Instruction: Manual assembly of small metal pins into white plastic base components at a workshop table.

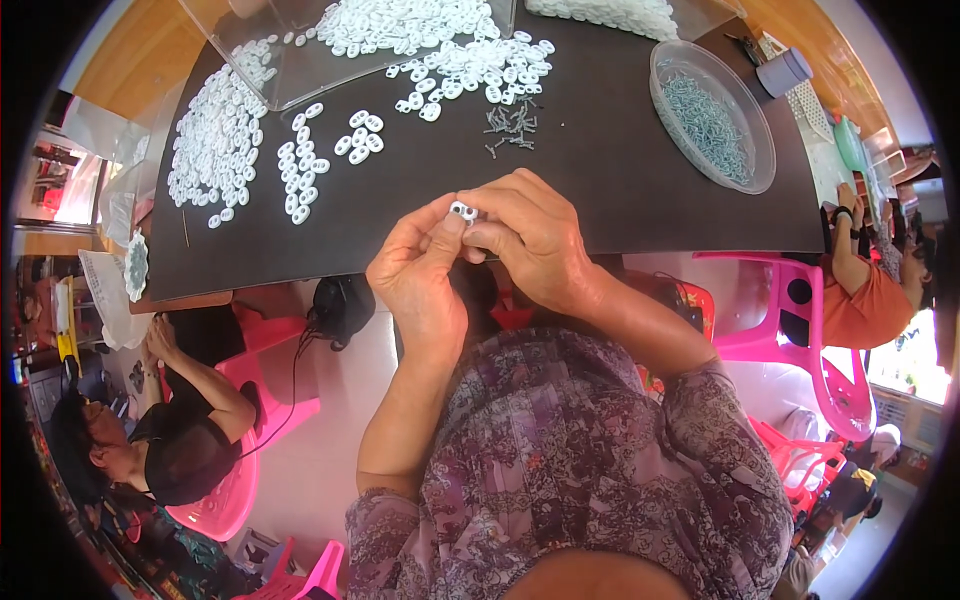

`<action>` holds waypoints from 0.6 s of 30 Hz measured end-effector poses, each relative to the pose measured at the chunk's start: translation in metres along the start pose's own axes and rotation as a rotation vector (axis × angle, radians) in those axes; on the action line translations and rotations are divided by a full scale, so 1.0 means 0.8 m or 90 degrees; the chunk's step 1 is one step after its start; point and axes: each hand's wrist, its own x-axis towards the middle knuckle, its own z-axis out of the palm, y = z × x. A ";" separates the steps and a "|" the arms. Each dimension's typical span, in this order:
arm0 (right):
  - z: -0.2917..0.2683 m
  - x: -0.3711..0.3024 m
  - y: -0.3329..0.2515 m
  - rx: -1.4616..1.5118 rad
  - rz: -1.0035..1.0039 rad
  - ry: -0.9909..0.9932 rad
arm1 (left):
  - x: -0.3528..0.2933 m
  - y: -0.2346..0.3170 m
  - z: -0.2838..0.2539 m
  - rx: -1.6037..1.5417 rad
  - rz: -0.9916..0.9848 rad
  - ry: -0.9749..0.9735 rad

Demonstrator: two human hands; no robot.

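Observation:
Just above the table's near edge, my left hand (425, 262) and my right hand (535, 235) meet, fingertips pinched together. Between them is a small white oval plastic piece with two holes (463, 211), partly covered by my fingers and thumbs. Whether a screw is also held there I cannot make out. Beyond my hands lies a small heap of grey screws (512, 124). Past it, a pile of loose white two-holed pieces (480, 68) spreads out. To the left are small groups of the same pieces (300, 165) and a larger heap (215, 140).
A round clear tray (765, 175) of screws stands at the right on the dark table (400, 225). Clear bins (275, 104) of white pieces line the back. A grey cup (784, 72) stands far right. People sit on pink chairs at left and right.

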 end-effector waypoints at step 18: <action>0.005 -0.005 0.008 -0.026 -0.119 0.088 | -0.006 -0.008 -0.003 0.078 0.109 -0.041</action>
